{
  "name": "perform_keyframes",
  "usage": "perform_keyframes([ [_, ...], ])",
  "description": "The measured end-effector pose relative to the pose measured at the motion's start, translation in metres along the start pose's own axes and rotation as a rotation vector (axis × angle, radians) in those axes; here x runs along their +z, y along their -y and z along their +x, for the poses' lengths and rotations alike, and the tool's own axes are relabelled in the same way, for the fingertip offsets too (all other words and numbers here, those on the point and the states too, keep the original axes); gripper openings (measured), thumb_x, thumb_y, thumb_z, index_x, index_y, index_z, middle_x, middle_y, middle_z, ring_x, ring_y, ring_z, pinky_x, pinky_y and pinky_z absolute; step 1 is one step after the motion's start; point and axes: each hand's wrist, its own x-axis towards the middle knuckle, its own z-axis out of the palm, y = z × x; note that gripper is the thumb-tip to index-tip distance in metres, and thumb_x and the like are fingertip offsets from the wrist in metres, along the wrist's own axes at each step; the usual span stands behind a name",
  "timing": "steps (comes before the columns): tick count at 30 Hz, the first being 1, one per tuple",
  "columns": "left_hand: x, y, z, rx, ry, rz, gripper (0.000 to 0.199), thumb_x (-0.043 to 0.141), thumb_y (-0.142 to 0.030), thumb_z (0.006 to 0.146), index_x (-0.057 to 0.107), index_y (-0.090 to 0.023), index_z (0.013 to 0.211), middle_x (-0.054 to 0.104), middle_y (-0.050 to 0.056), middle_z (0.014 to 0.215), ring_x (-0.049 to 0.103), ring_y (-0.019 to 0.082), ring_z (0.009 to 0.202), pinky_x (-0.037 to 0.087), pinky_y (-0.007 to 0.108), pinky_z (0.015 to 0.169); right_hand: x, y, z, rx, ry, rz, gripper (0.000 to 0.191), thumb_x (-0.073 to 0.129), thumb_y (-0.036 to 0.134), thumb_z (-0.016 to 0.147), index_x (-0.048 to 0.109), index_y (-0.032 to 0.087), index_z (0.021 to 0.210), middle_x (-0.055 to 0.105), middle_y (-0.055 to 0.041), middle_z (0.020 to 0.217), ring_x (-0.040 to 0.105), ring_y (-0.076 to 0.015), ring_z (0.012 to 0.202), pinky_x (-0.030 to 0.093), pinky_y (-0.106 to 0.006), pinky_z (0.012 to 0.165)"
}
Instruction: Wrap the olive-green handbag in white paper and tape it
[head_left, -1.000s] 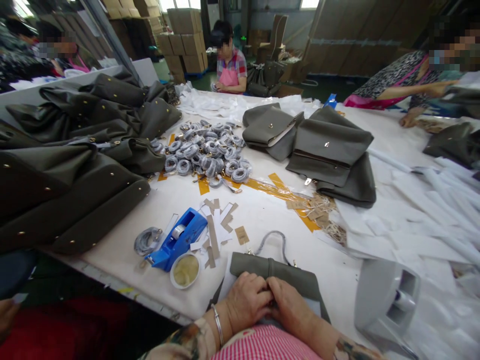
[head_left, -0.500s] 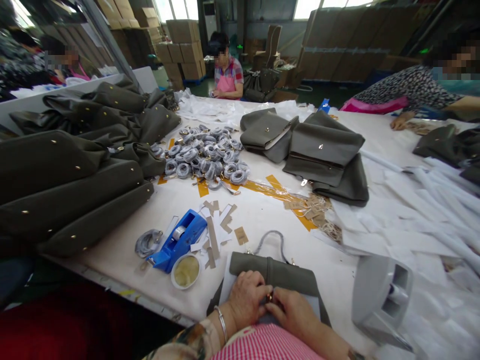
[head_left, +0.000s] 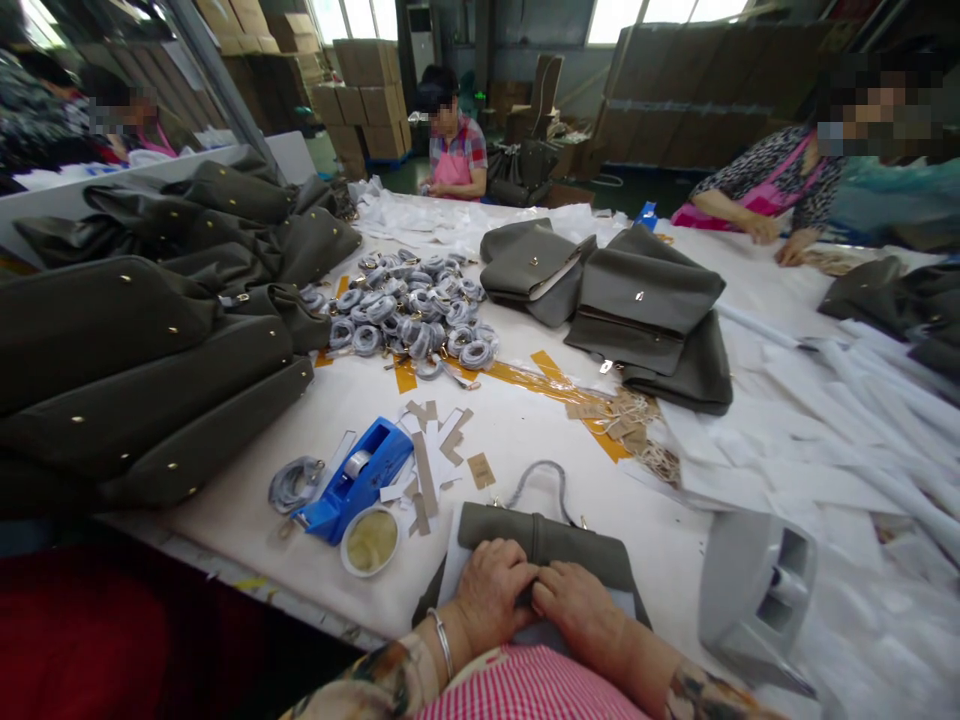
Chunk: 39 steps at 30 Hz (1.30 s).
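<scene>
The bag [head_left: 592, 552] lies at the bottom middle of the frame. The left hand [head_left: 491, 585] and right hand [head_left: 581, 605] are on it, fingers curled in; I can't tell what they pinch. If the bag slides left, it could bump the cup [head_left: 364, 573].

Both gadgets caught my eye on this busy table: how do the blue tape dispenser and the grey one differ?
The blue tape dispenser lies on the left hand's side of the bag; the grey dispenser sits on the right hand's side. The blue tape dispenser looks slimmer in this view, the grey dispenser bulkier. The blue tape dispenser's narrow end points down-left in the picture, the grey dispenser's down-right. Both hold a roll.
</scene>
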Motion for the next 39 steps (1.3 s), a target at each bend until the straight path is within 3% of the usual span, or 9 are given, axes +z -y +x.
perform_keyframes([
  [5,0.0,0.002,-0.003,0.072,-0.049,-0.009,0.04,0.068,-0.059,0.085,0.065,-0.029,0.111,0.061,0.002,0.1,0.054,0.02,0.09,0.038,0.037,0.078,0.008,-0.007,-0.021,0.095,-0.193,0.13,0.013,0.052,0.023,0.098,0.064,0.018,0.097,0.067,-0.0067,0.093,0.061,-0.0199,0.085,0.047,-0.032,0.078],
  [8,-0.005,0.003,-0.008,0.117,-0.02,0.011,0.045,0.065,-0.057,0.088,0.06,-0.029,0.123,0.063,0.003,0.106,0.055,0.021,0.094,0.04,0.037,0.081,0.018,-0.015,-0.048,0.026,-0.326,-0.032,0.025,0.05,0.032,0.1,0.065,0.022,0.118,0.067,-0.0117,0.121,0.06,-0.0272,0.111,0.044,-0.041,0.094],
  [10,-0.01,0.005,-0.017,0.148,0.022,0.044,0.051,0.067,-0.055,0.088,0.056,-0.028,0.13,0.064,0.003,0.115,0.056,0.022,0.102,0.041,0.038,0.089,0.029,-0.022,-0.066,0.023,-0.368,-0.163,0.045,0.056,0.043,0.097,0.055,0.028,0.14,0.055,-0.0123,0.145,0.047,-0.0351,0.133,0.037,-0.049,0.105],
  [13,-0.016,0.013,-0.039,0.224,0.06,0.156,0.058,0.064,-0.056,0.09,0.05,-0.027,0.138,0.062,0.004,0.131,0.052,0.025,0.122,0.035,0.044,0.108,0.047,-0.028,-0.086,0.061,-0.361,-0.255,0.072,0.058,0.06,0.092,0.035,0.035,0.155,0.039,-0.0103,0.159,0.036,-0.0404,0.142,0.029,-0.057,0.11],
  [16,-0.021,0.023,-0.066,0.204,0.071,0.331,0.069,0.061,-0.055,0.091,0.037,-0.027,0.15,0.049,0.006,0.151,0.04,0.029,0.14,0.027,0.053,0.117,0.057,-0.028,-0.094,0.111,-0.332,-0.25,0.075,0.057,0.062,0.091,0.029,0.038,0.157,0.034,-0.0085,0.162,0.034,-0.0427,0.143,0.025,-0.063,0.111],
  [19,-0.022,0.027,-0.085,0.118,0.034,0.445,0.08,0.065,-0.051,0.086,0.029,-0.032,0.155,0.038,0.005,0.159,0.034,0.032,0.145,0.027,0.059,0.116,0.058,-0.028,-0.095,0.127,-0.298,-0.223,0.074,0.055,0.062,0.092,0.026,0.04,0.157,0.031,-0.0099,0.163,0.034,-0.0453,0.143,0.026,-0.068,0.109],
  [24,-0.017,0.025,-0.09,0.057,-0.071,0.513,0.086,0.07,-0.047,0.078,0.031,-0.034,0.154,0.035,0.008,0.161,0.034,0.037,0.144,0.029,0.059,0.113,0.055,-0.032,-0.095,0.12,-0.264,-0.169,0.075,0.053,0.065,0.092,0.025,0.042,0.157,0.032,-0.0108,0.162,0.036,-0.0469,0.141,0.032,-0.069,0.104],
  [31,-0.005,0.03,-0.092,0.049,-0.162,0.571,0.09,0.069,-0.052,0.075,0.034,-0.026,0.154,0.033,0.013,0.161,0.027,0.042,0.147,0.033,0.058,0.11,0.063,-0.033,-0.098,0.161,-0.249,-0.063,0.073,0.057,0.062,0.092,0.028,0.042,0.156,0.022,-0.0055,0.165,0.026,-0.0452,0.147,0.026,-0.07,0.111],
  [39,0.004,0.037,-0.103,0.227,-0.214,0.631,0.074,0.057,-0.055,0.09,0.034,-0.028,0.154,0.033,0.007,0.162,0.024,0.037,0.149,0.006,0.058,0.12,0.058,-0.022,-0.098,0.21,-0.257,-0.069,0.072,0.062,0.054,0.092,0.029,0.043,0.155,0.016,-0.0029,0.167,0.016,-0.0412,0.152,0.015,-0.068,0.117],
])
